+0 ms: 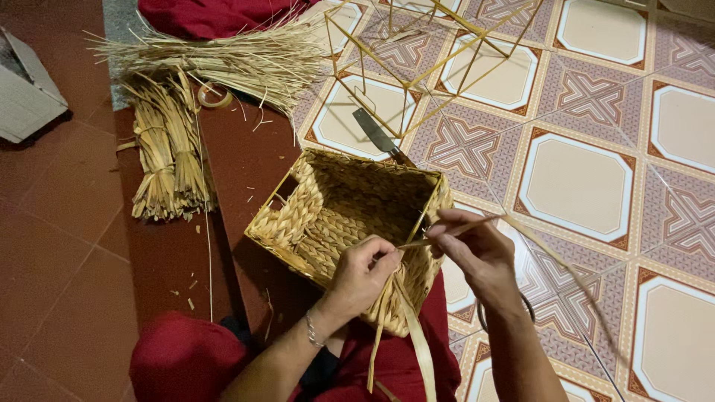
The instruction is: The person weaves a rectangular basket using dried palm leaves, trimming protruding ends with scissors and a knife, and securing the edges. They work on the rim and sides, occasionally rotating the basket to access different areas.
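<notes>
While the person sits on the floor (67, 283) with red-clad knees at the bottom of the frame, both hands work at the near right corner of a woven basket (339, 216). Left hand (365, 272), wrist with a thin bracelet, is lower centre: fingers curled and pressed against the outer wall just under the rim, pinning flat straw strips (417, 342) that hang down from that corner over the lap. Right hand (477, 249) is just right of it, thumb and forefinger pinching one long straw strand (551, 257).

Key relation: the strand's long axis runs from the basket rim, through the right fingers, and on down to the lower right of the frame. The pinch sits just beside the rim; the free end trails well away. The right hand is on the strand; the left hand is nearer the basket wall, the two hands close but apart.

Basket: rectangular, braided, open mouth tilted up and away, yellow frame rods visible at the corners.

Beyond it, centre: a knife (376, 134) on the patterned tiles, beside a bare yellow wire frame (439, 45). Upper left: tied straw bundles (167, 160) and loose straw (223, 59), a tape roll (214, 95) between them.
</notes>
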